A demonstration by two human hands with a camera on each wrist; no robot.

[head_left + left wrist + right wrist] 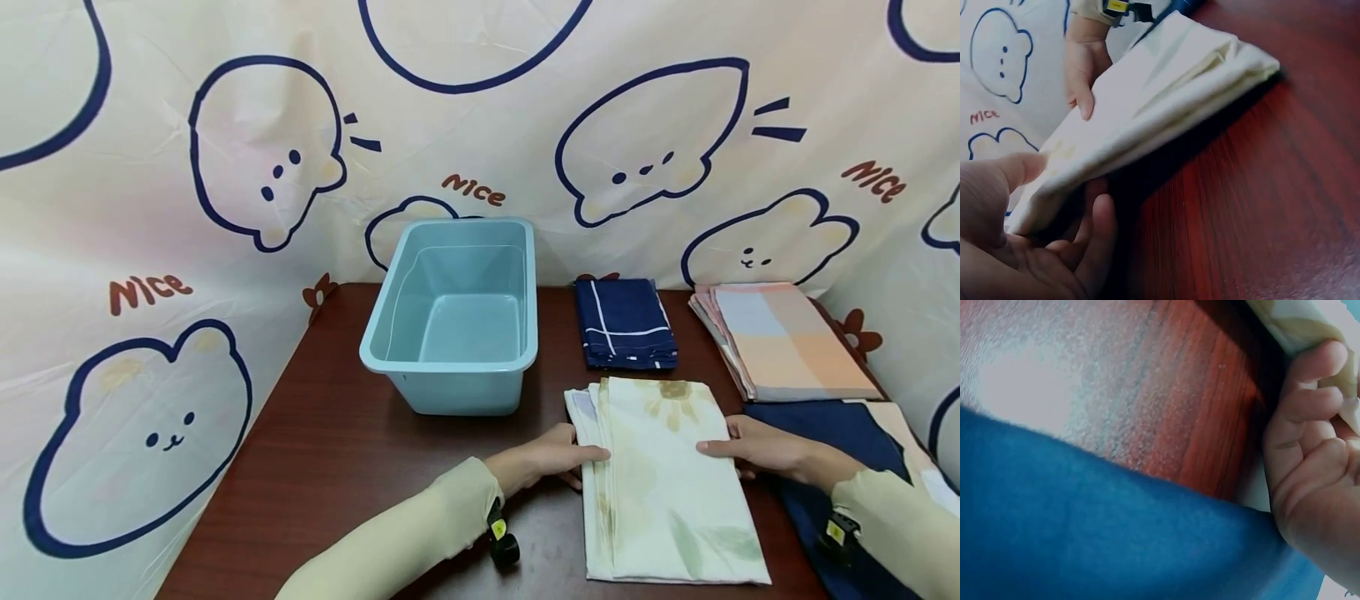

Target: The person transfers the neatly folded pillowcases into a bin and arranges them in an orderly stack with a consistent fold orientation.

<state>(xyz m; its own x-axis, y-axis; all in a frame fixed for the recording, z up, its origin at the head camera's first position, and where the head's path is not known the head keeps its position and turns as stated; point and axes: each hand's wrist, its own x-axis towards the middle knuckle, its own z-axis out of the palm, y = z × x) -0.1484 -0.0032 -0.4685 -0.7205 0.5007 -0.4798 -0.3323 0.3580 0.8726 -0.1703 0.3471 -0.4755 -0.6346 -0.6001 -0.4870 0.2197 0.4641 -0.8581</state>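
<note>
A folded white cloth [667, 483] with a tan flower and pale green leaves lies between the person's two hands, over the near right part of the table [322, 467]. Take that cloth as the middle of the dial, twelve toward the wall. At nine o'clock the left hand [551, 458] pinches its layered edge, thumb on top, fingers curled underneath. Near three, the right hand [768, 450] grips the opposite edge the same way. From here I can't tell whether the whole bundle clears the wood.

Just beyond, around twelve, sits a folded navy cloth [626, 329] crossed by white lines. At half past one there's a checked cloth [802, 342] in peach and grey, neatly folded. A dark blue cloth [832, 433] with a peach-and-white border spreads at three, partly beneath the right forearm. Over at ten stands a light blue basin [453, 392], and behind everything hangs a pale sheet [465, 142] of outlined cartoon animals.
</note>
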